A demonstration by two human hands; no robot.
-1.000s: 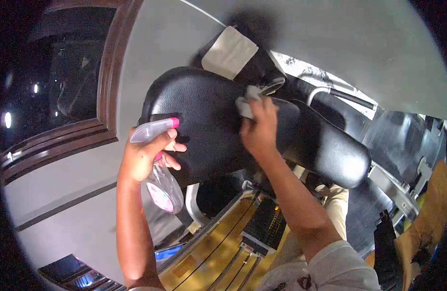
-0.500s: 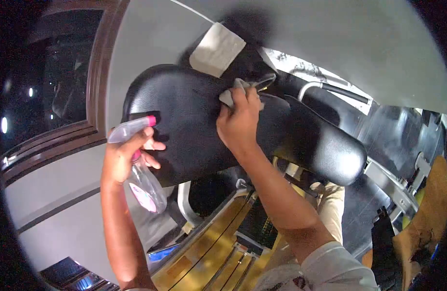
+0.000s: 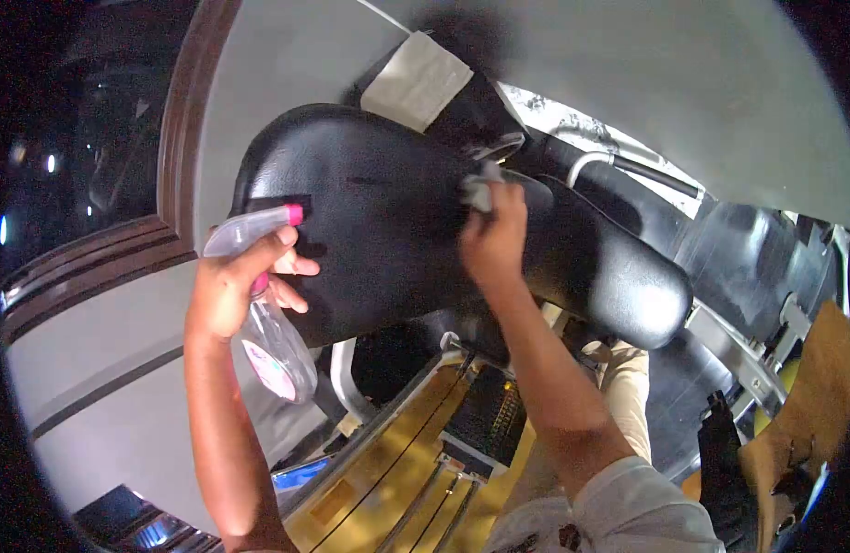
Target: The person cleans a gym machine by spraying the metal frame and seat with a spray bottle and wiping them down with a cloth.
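Note:
My left hand (image 3: pixel 236 281) is wrapped round the neck of a clear spray bottle (image 3: pixel 277 355) with a pink nozzle and collar, held over the left part of a black padded bench (image 3: pixel 379 221). My right hand (image 3: pixel 499 230) grips a crumpled grey cloth (image 3: pixel 482 187) at the far edge of the padding, near where the wide pad meets the narrower one. Motion blurs the cloth and fingers, and whether the cloth touches the surface cannot be made out.
A beige block-like object (image 3: pixel 418 81) stands behind the bench by the grey wall. A curved handle (image 3: pixel 646 172) with a black grip is at the right. Below lie a yellow panel (image 3: pixel 379 479) and metal rods. A brown-framed window (image 3: pixel 181 138) is at left.
My right hand has moved right with the cloth, away from the beige block. My left hand holds the bottle in nearly the same place. The view has shifted slightly.

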